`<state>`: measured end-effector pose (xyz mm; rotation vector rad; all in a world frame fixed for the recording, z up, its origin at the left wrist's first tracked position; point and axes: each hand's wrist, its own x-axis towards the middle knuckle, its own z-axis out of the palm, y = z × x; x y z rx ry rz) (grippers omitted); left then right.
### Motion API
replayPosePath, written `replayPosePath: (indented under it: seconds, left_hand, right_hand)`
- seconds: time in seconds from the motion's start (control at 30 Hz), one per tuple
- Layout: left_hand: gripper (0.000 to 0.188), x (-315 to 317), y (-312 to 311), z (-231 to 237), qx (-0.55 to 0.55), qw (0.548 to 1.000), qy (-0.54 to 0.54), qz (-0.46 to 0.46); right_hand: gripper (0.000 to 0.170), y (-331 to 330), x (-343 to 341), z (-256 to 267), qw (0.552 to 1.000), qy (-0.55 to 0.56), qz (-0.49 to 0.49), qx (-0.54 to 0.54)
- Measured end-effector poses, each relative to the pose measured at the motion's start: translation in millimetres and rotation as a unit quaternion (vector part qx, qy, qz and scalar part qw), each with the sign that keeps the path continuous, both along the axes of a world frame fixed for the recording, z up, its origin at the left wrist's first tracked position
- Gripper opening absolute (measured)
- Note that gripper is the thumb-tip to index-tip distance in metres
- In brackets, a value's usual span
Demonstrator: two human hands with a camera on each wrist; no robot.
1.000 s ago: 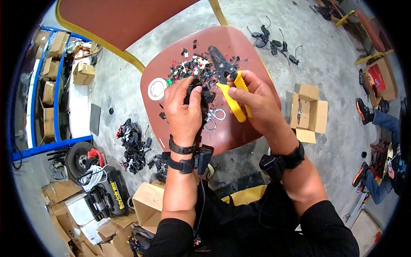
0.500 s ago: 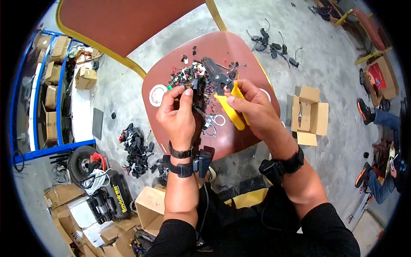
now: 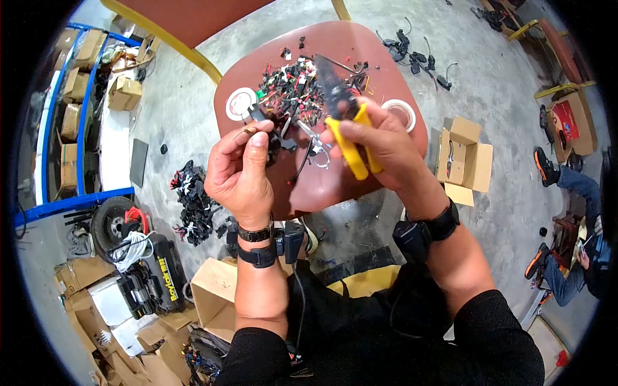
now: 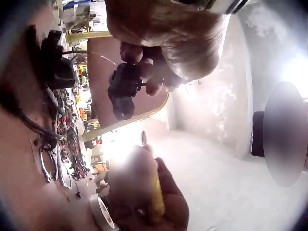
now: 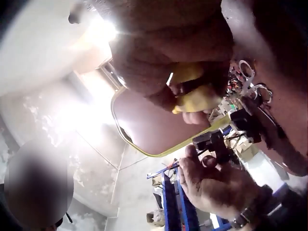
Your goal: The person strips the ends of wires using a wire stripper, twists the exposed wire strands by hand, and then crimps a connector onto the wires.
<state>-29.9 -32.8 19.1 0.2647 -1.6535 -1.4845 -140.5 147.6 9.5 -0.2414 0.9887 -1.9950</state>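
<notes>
My left hand (image 3: 241, 177) pinches a small black plastic connector (image 4: 122, 89) between thumb and fingers, at the left side of the brown chair seat (image 3: 341, 186). A dark cable with another black piece (image 4: 62, 72) hangs close by in the left wrist view. My right hand (image 3: 393, 145) grips yellow-handled wire strippers (image 3: 351, 151), their dark, blurred jaws pointing up and away over the seat. Between the hands lie scissors (image 3: 318, 151) with pale ring handles. Beyond them spreads a pile of small connectors and wire ends (image 3: 293, 87).
Two tape rolls, one left (image 3: 232, 96) and one right (image 3: 410, 110), lie on the seat. Black cable parts (image 3: 193, 206) are heaped on the floor at left. An opened cardboard box (image 3: 479, 170) stands at right. Another person's shoe (image 3: 546, 166) shows at far right.
My left hand has drawn away from the pile, left and towards me, turning with the black connector in its fingers. The wire strippers remain in my right hand, now motion-blurred.
</notes>
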Motion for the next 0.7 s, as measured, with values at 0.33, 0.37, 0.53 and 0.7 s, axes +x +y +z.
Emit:
replayPosePath:
  seconds: [0.33,0.37,0.53,0.7]
  left_hand:
    - [0.014,60.8,-5.0,-5.6,0.120,0.989,-0.069,-0.060]
    - [0.016,63.5,-5.1,-5.7,0.113,0.989,-0.078,-0.064]
    - [0.016,73.6,-5.1,-2.9,0.125,0.982,-0.126,-0.062]
    - [0.014,75.0,-2.6,3.8,0.136,0.974,-0.164,-0.082]
  right_hand:
    - [0.037,-11.0,49.7,-4.4,0.996,0.049,0.053,0.051]
    - [0.036,-10.4,54.3,-4.1,0.993,0.054,0.075,0.076]
    - [0.035,-10.5,57.3,4.2,0.985,0.094,0.119,0.079]
    - [0.032,-11.8,57.1,-1.6,0.979,0.100,0.150,0.089]
